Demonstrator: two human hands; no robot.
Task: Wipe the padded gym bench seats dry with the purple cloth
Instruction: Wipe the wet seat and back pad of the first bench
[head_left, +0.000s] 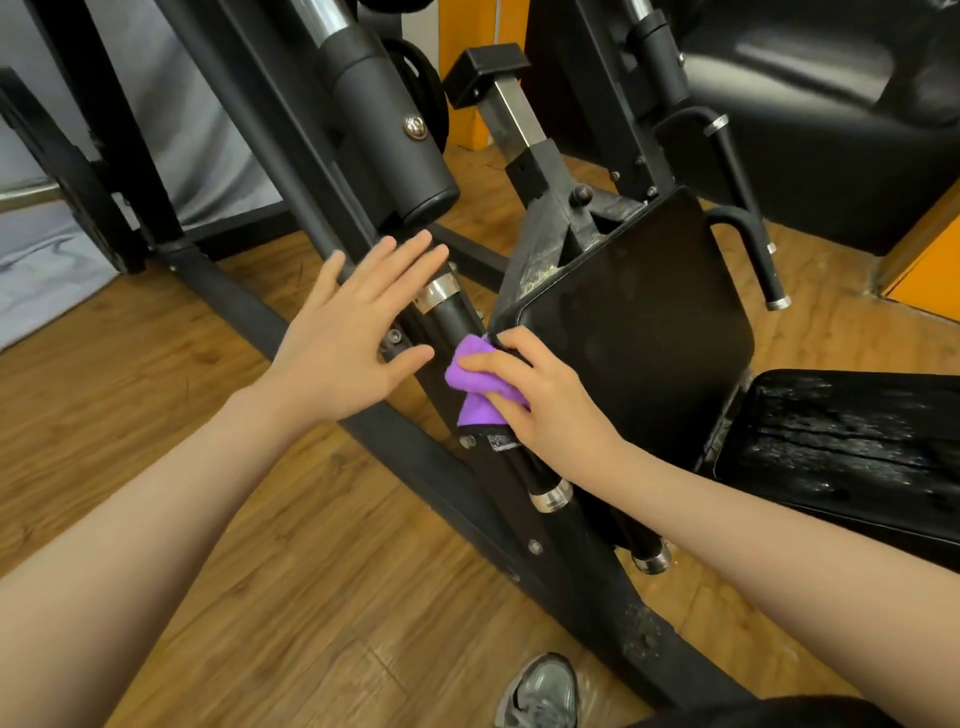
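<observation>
Item: purple cloth (480, 382), bunched under your right hand (540, 400) at the near-left corner of the tilted pad (639, 322), whose long axis runs toward 1 o'clock; the wet-looking pad (852, 452) lies at 3 o'clock, apparently undried; left hand (353, 338) flat, holding nothing.

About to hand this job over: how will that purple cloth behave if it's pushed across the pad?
The purple cloth is probably floppy: it bunches and folds under the right hand. It looks light and thin, so it would likely crumple unless pressed flat. The wet-looking bench seat may make it drag.
</observation>
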